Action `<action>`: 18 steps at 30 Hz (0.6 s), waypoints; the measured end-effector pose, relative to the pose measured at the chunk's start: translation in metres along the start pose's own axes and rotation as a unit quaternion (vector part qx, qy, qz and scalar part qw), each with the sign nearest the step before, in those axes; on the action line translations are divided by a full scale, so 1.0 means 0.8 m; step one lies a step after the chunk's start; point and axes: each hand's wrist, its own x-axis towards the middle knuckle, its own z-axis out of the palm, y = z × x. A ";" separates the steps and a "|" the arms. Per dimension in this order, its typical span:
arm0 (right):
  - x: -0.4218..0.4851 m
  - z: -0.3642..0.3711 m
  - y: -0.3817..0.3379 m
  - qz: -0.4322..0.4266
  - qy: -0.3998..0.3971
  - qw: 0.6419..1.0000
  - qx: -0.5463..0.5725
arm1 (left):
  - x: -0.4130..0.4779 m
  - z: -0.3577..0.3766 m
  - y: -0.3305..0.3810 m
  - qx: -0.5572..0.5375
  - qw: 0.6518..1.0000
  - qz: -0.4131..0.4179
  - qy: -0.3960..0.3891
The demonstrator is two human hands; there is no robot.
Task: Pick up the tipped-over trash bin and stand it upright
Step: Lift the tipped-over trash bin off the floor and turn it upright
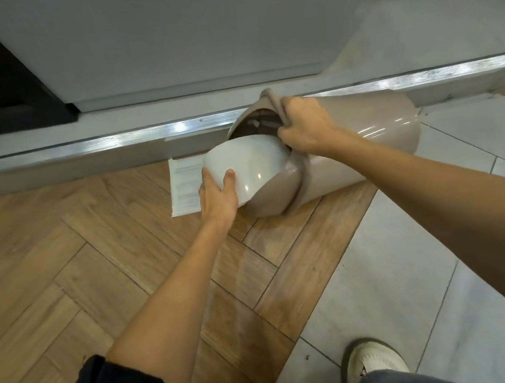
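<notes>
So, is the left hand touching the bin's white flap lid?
Touching. The head view shows the left hand pinching the white lid at its edge, thumb pressed on its glossy face.

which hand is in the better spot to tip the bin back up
Right. The right hand grips the trash bin at its top rim, so it can likely lever the body upright. The left hand holds only the white flap, which looks hinged and would probably swing instead of lifting.

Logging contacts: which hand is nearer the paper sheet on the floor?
Left. The left hand holds the white flap beside the paper; the right hand grips the bin rim.
</notes>
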 end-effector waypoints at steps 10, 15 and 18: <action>-0.009 -0.045 -0.006 0.047 0.058 0.973 0.217 | -0.009 -0.040 0.034 -0.325 0.933 -0.120 -0.093; -0.025 -0.071 0.010 0.081 0.063 0.950 0.295 | -0.016 -0.057 0.064 -0.304 0.935 -0.100 -0.150; -0.036 -0.090 0.019 0.089 0.056 0.930 0.352 | -0.024 -0.064 0.086 -0.289 0.938 -0.082 -0.171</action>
